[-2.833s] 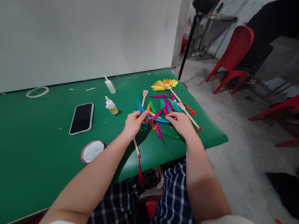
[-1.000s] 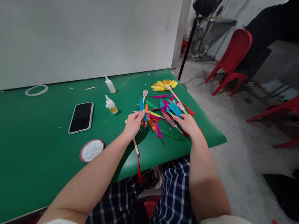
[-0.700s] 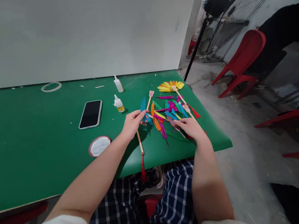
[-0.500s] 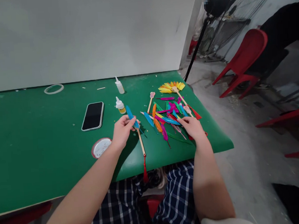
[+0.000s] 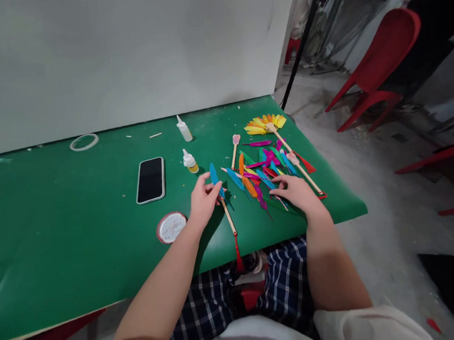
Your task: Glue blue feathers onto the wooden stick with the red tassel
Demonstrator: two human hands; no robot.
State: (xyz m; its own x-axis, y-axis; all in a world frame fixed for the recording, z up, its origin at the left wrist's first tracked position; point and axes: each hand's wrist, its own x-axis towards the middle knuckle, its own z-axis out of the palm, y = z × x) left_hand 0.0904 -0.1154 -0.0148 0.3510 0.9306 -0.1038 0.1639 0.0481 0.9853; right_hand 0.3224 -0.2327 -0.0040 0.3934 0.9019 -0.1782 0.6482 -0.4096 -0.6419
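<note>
In my left hand is the head of a wooden fan handle, with a blue feather pointing up from it and a red tassel hanging past the table edge. My right hand is at the near right side of a pile of loose coloured feathers, its thumb and fingers pinched at the end of a blue feather. Beyond the pile lies a fan of yellow feathers. Two bare fan handles lie beside the pile, one behind it and one at its right.
Two glue bottles stand on the green table. A phone, a round white lid with a red rim and a clear ring lie to the left. A red chair is beyond the right side.
The view has shifted, so the table items appear moved. The blue feather at my right fingertips now slants more steeply. My left hand keeps hold of the fan handle and its blue feather.
</note>
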